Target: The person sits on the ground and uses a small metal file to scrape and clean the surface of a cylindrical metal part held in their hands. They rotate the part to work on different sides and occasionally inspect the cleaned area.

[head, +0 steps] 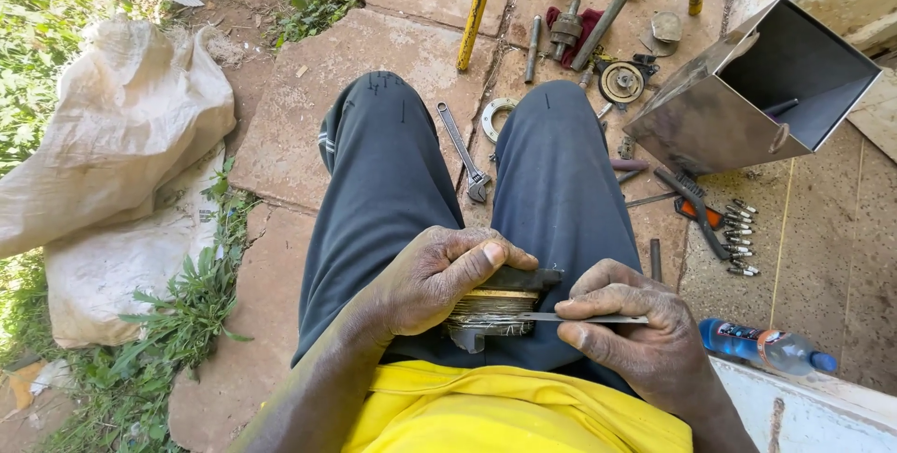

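My left hand [439,276] grips a small dark block wound with pale wire or fibre, a coil-like part [493,307], and holds it on my lap between my thighs. My right hand [645,336] pinches a thin flat metal blade [598,319] whose tip lies against the side of the wound bundle. Both hands rest over dark trousers and a yellow shirt hem.
An adjustable wrench [462,152] lies on the stone between my knees. A metal box [747,89] stands open at the right, with screws [740,238], a wire brush [696,210] and a blue bottle [766,346] near it. White sacks [112,154] lie at the left by grass.
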